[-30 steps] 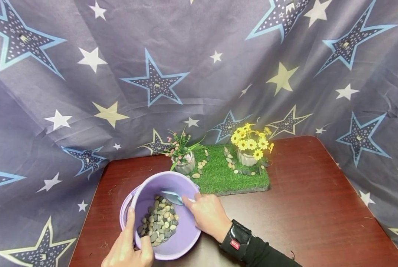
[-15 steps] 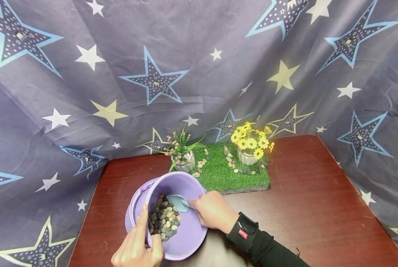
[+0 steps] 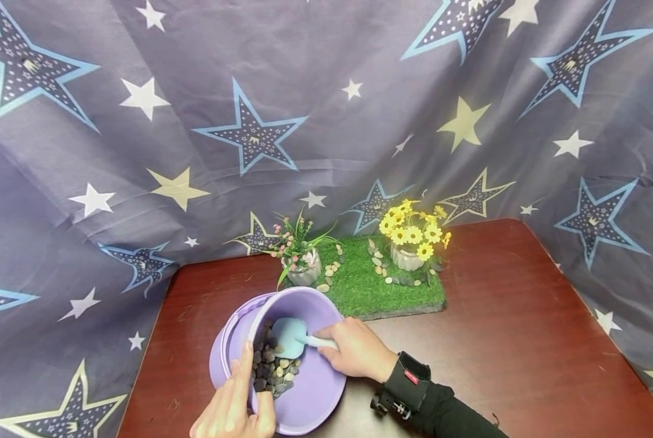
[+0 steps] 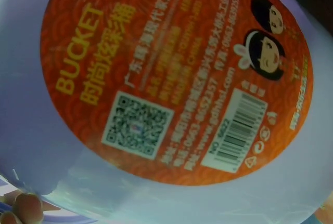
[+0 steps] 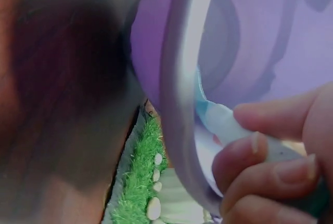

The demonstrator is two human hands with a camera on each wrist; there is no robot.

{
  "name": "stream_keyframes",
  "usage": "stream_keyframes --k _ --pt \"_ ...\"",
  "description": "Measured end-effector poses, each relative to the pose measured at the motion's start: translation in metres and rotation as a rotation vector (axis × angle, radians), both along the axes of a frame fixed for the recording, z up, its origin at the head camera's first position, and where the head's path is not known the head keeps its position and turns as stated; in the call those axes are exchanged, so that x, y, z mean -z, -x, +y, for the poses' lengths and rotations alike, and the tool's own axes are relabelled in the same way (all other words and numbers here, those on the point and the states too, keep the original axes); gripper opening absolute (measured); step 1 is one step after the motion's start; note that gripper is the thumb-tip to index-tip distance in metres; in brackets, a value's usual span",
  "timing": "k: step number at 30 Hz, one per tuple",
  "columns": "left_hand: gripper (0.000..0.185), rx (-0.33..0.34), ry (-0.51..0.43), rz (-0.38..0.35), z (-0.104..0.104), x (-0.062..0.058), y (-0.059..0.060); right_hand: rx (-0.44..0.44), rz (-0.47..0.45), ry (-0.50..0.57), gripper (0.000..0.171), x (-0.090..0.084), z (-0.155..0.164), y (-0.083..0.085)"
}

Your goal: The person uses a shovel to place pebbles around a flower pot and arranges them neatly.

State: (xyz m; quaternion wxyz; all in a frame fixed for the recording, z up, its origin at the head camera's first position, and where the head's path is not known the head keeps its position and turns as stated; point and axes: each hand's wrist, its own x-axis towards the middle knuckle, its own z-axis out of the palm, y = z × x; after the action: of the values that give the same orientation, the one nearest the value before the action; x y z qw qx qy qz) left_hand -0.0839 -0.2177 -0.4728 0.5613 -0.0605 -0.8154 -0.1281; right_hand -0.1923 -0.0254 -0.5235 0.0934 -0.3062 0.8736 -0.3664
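Observation:
A purple bucket [image 3: 317, 395] leans toward the person at the table's near side, with grey and tan pebbles [image 3: 274, 371] heaped inside on its left. My left hand [image 3: 235, 401] grips the bucket's left rim, thumb inside and fingers outside. The left wrist view is filled by the bucket's outer wall with an orange label [image 4: 177, 78]; fingertips show at its lower left corner. My right hand [image 3: 356, 350] reaches over the right rim and holds a small shovel [image 3: 290, 337] by its pale handle. Its light blue blade lies against the pebbles. In the right wrist view the fingers wrap round the handle [image 5: 234, 128].
Behind the bucket lies a green turf board [image 3: 381, 298] with rows of pebbles on it. A pot of pink flowers [image 3: 304, 267] and a pot of yellow flowers [image 3: 408, 255] stand there. A star-printed cloth [image 3: 326, 109] hangs behind the reddish-brown table [image 3: 501, 316].
Bucket and both hands have shifted a little to the right. The shovel blade has turned to face up and moved in over the pebbles, which have slid toward the left wall.

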Motion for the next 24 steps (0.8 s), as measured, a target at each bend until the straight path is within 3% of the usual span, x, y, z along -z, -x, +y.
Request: stream_keyframes --k 7,11,15,18,21,24 --pt "0.057 -0.034 -0.022 -0.063 -0.015 0.007 -0.005 0.011 -0.034 0.115 0.032 -0.004 0.009 0.0" --pt "0.064 -0.091 -0.068 -0.162 -0.026 0.012 -0.01 0.034 0.002 0.152 0.033 -0.017 0.017 -0.004" --pt "0.068 -0.149 -0.166 -0.31 -0.038 0.009 -0.017 0.063 0.028 0.186 0.034 -0.032 0.026 -0.009" --pt "0.069 -0.234 -0.348 -0.491 -0.046 0.001 -0.024 0.098 0.042 0.214 0.035 -0.039 0.034 -0.012" --pt "0.073 -0.293 -0.641 -0.605 -0.055 0.0 -0.029 0.149 0.062 0.236 0.035 -0.04 0.046 -0.014" --pt "0.077 -0.293 -0.899 -0.583 -0.07 0.007 -0.027 0.2 0.075 0.237 0.034 -0.036 0.06 -0.014"
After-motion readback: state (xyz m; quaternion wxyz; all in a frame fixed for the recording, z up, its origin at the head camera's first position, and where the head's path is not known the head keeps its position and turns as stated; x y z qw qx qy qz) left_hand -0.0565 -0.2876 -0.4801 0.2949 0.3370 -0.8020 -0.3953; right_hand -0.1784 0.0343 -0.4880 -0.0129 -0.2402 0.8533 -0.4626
